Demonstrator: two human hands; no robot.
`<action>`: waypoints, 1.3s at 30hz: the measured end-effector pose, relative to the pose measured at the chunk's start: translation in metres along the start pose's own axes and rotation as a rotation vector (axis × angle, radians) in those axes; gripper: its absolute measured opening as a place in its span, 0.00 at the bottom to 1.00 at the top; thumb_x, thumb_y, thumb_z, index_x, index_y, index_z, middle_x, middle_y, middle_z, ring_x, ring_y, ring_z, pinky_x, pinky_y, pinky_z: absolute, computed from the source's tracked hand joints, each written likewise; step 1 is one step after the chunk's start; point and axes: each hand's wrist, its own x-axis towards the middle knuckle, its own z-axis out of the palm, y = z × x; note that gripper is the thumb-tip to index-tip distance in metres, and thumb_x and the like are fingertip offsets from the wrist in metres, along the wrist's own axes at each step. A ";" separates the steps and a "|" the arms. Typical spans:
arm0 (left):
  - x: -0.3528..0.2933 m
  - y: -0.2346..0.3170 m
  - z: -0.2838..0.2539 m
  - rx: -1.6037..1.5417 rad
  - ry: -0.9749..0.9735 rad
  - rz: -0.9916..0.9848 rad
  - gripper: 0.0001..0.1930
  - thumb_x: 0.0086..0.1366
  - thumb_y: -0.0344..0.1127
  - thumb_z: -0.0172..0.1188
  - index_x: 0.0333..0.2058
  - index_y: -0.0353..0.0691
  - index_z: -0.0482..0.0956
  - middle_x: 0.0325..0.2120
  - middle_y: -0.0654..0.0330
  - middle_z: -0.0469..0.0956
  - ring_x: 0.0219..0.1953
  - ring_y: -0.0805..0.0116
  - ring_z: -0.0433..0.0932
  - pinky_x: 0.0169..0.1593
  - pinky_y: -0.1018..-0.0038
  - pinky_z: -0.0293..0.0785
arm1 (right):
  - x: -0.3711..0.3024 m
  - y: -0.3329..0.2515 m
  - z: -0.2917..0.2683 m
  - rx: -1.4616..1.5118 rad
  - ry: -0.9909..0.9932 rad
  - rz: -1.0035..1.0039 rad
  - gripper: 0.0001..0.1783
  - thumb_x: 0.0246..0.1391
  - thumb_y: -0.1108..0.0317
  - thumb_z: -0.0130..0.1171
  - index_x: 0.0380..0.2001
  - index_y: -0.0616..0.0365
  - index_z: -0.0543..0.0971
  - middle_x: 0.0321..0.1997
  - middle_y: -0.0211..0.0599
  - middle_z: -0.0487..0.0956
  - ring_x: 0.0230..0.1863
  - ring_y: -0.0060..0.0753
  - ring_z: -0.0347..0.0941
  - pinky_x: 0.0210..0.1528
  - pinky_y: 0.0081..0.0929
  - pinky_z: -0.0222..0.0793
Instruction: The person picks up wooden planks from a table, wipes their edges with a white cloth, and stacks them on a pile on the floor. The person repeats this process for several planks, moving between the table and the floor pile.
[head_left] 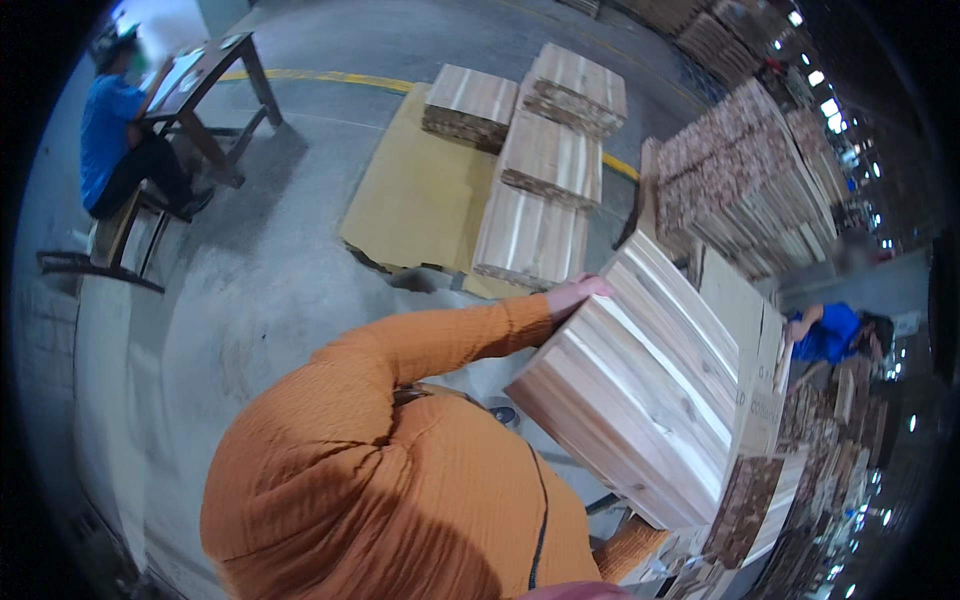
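A wide wooden panel (pixel 640 390), made of pale and brown strips glued side by side, is tilted in front of me. My left hand (pixel 580 295) is closed on its far left edge, with the fingers partly hidden by the wood. The orange sleeve of my right arm (pixel 630 548) reaches toward the panel's near edge, where the panel and nearby boards hide my right hand. Just beyond the panel's right side stands a cardboard sheet or box (pixel 765 385) with printing on it. A short stack of boards (pixel 745 510) lies beside the panel's near right corner.
Several stacks of panels (pixel 540 235) stand on a yellow sheet (pixel 400 200) on the floor ahead. A tall timber pile (pixel 745 180) rises at the far right. One person in blue (pixel 830 330) is at the right; another person (pixel 115 130) sits at a table (pixel 205 80) far left.
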 end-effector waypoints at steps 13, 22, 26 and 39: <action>-0.062 0.181 -0.192 0.444 0.162 0.568 0.42 0.47 0.35 0.64 0.58 0.32 0.52 0.53 0.53 0.60 0.57 0.66 0.58 0.59 0.74 0.53 | 0.096 0.146 0.280 0.218 -0.474 0.473 0.41 0.51 0.34 0.42 0.56 0.56 0.62 0.55 0.40 0.68 0.53 0.39 0.65 0.55 0.37 0.62; 0.053 0.255 -0.304 0.567 0.213 0.271 0.40 0.45 0.34 0.53 0.60 0.35 0.51 0.55 0.53 0.59 0.57 0.64 0.59 0.60 0.70 0.53 | 0.211 0.280 0.395 0.277 -0.488 0.696 0.36 0.51 0.41 0.46 0.56 0.54 0.63 0.56 0.40 0.67 0.54 0.39 0.65 0.53 0.36 0.63; 0.109 0.267 -0.364 0.376 0.273 0.134 0.37 0.49 0.33 0.48 0.60 0.34 0.50 0.57 0.51 0.57 0.58 0.62 0.59 0.60 0.69 0.53 | 0.222 0.355 0.407 0.239 -0.244 0.898 0.32 0.50 0.46 0.50 0.52 0.56 0.67 0.49 0.41 0.72 0.49 0.38 0.68 0.50 0.35 0.65; 0.309 0.331 -0.622 0.784 0.266 -0.606 0.54 0.48 0.69 0.54 0.61 0.31 0.47 0.60 0.47 0.55 0.63 0.58 0.50 0.63 0.69 0.42 | 0.169 0.497 0.586 0.257 0.003 0.499 0.38 0.44 0.67 0.57 0.58 0.68 0.57 0.58 0.43 0.65 0.58 0.35 0.61 0.59 0.29 0.54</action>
